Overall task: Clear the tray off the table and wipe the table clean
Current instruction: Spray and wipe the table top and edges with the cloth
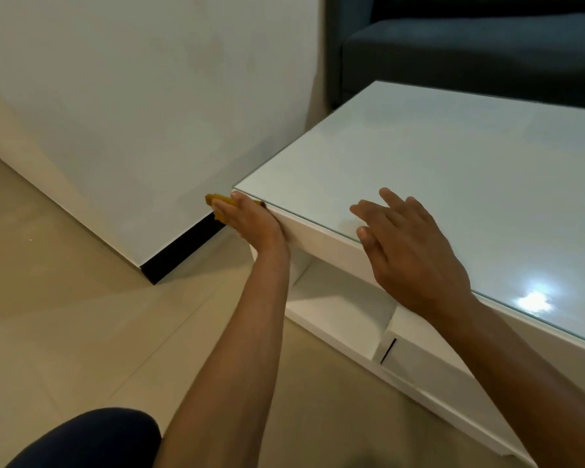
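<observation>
No tray in view; table [436, 184] top bare. Our left hand [250, 221] presses a yellow cloth [217, 201] flat-palmed against the near corner's edge. Right hand [406, 244] hovers spread, holding nothing. We judge: keep the cloth flat, follow the rim, brace with the right.

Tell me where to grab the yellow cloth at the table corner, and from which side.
Take the bit of yellow cloth poking out beyond the left hand, coming from the wall side. The rest is pressed against the table corner under that hand; the right hand is free.
</observation>
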